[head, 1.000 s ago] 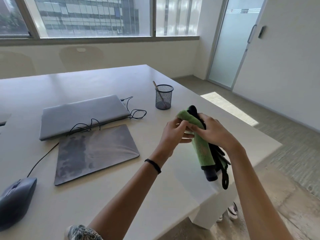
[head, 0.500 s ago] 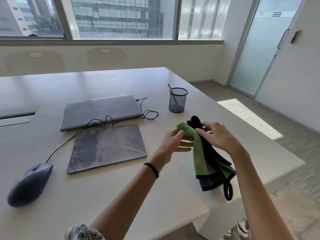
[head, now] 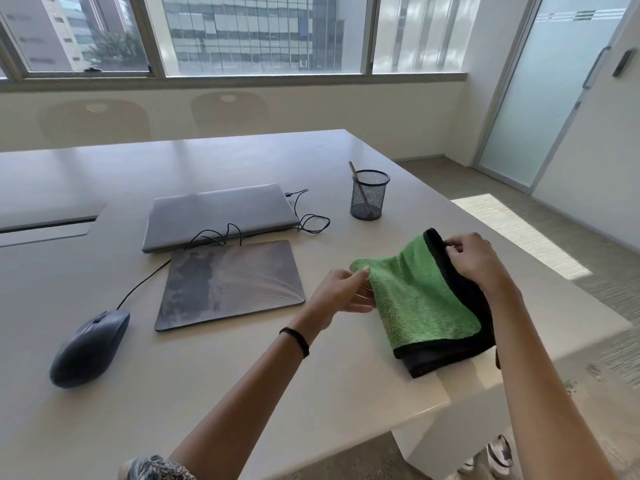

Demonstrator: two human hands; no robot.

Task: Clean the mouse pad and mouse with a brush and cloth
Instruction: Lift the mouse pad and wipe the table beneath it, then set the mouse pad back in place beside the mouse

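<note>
A green cloth [head: 420, 296] with a black edge and black underside is held spread above the table's right corner. My left hand [head: 341, 292] pinches its left top corner. My right hand [head: 479, 261] grips its right top edge. A grey mouse pad [head: 230, 284] with dark smudges lies flat to the left of my hands. A dark wired mouse [head: 90, 348] sits on the table at the near left. A brush handle [head: 356, 180] sticks out of a black mesh cup [head: 369, 195] at the back right.
A closed grey laptop [head: 218, 214] lies behind the mouse pad, with a black cable [head: 308, 223] looped beside it. The white table [head: 207, 375] ends close on the right, with floor beyond. Two chair backs stand at the far side under the windows.
The cloth was bunched and hanging narrow between my hands; my hands have moved apart and it is now spread wide. The view has shifted so the mouse and laptop sit further right.
</note>
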